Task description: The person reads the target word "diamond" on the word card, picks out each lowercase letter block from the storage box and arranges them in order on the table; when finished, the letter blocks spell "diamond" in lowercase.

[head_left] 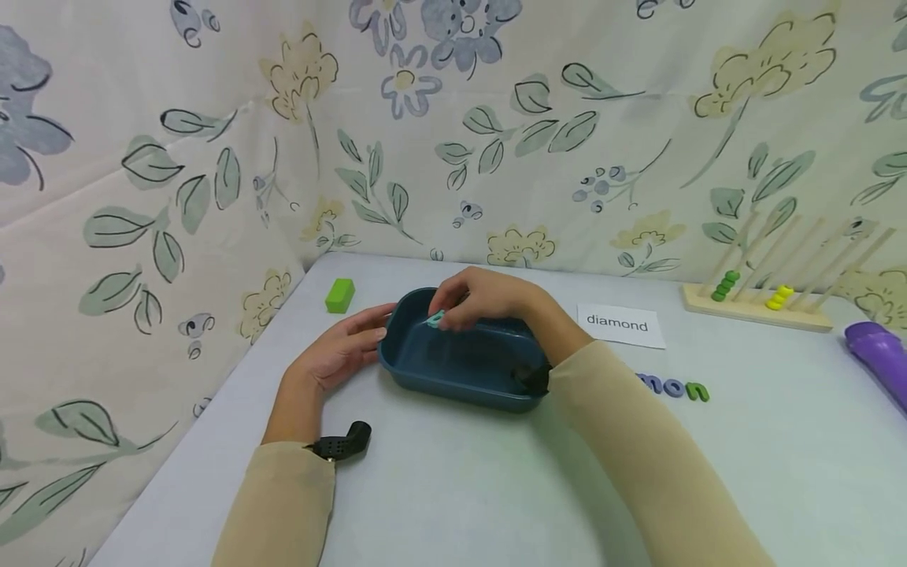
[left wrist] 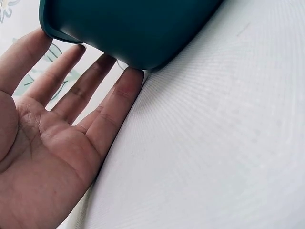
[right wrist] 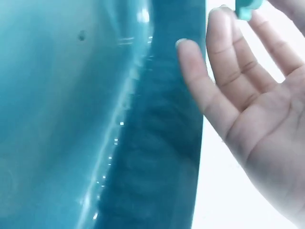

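Note:
A dark teal plastic tub (head_left: 453, 386) stands on the white table. My left hand (head_left: 338, 350) touches its left end with the fingers fairly straight; in the left wrist view the fingertips (left wrist: 129, 81) meet the tub wall (left wrist: 114, 33). Over the tub's far left part, my right hand (head_left: 482, 298) pinches a small mint-green letter (head_left: 435, 319) between thumb and fingers. Which letter it is cannot be made out clearly. In the right wrist view only an edge of the green letter (right wrist: 248, 7) shows, above the tub's glossy inside (right wrist: 157, 124).
A card reading "diamond" (head_left: 622, 325) lies right of the tub. Below it are letters, "o" (head_left: 675, 389) and "n" (head_left: 697, 391) among them, partly behind my right sleeve. A green block (head_left: 340, 295), a bead rack (head_left: 758, 307) and a purple object (head_left: 875, 354) stand farther out.

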`<state>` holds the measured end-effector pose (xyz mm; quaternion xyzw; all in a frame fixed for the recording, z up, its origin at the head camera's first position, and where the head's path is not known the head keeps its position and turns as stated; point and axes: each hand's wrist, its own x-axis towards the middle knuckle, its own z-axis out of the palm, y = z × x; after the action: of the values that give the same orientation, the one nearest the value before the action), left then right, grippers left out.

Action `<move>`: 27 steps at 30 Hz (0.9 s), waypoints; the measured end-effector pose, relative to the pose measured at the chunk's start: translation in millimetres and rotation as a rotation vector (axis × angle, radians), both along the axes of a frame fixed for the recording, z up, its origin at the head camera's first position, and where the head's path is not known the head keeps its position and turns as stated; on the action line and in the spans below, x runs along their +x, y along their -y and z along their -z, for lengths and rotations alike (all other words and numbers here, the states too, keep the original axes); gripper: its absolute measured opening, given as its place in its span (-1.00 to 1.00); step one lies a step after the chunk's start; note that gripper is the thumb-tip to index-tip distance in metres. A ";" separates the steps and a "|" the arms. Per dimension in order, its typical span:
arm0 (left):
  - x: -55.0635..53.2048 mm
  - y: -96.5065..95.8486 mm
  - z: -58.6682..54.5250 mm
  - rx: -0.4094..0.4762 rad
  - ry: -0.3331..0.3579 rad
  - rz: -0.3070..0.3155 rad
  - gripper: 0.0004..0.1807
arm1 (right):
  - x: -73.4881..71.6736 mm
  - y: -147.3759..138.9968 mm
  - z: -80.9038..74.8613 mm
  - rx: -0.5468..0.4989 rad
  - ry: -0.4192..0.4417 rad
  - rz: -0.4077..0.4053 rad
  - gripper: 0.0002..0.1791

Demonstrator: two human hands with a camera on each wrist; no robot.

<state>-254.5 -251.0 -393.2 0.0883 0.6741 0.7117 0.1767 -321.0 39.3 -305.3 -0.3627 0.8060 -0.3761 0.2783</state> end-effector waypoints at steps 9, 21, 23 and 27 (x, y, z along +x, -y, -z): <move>0.2 2.5 3.2 0.012 0.000 0.000 -0.35 | 8.5 -20.2 -12.7 -0.124 0.067 0.090 -0.70; 2.1 1.6 1.5 0.021 0.004 -0.009 -0.37 | 16.4 -38.1 -16.0 -0.148 -0.026 0.154 -0.75; 1.3 1.4 1.7 0.017 -0.001 -0.003 -0.37 | 17.0 -40.0 -16.4 -0.150 -0.027 0.162 -0.76; -0.2 0.7 1.7 0.014 -0.005 0.007 -0.37 | 18.9 -43.3 -17.5 -0.158 -0.036 0.183 -0.76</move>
<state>-254.7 -251.7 -394.9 0.0934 0.6691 0.7158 0.1768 -302.0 82.5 -287.8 -0.3151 0.8084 -0.4558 0.1986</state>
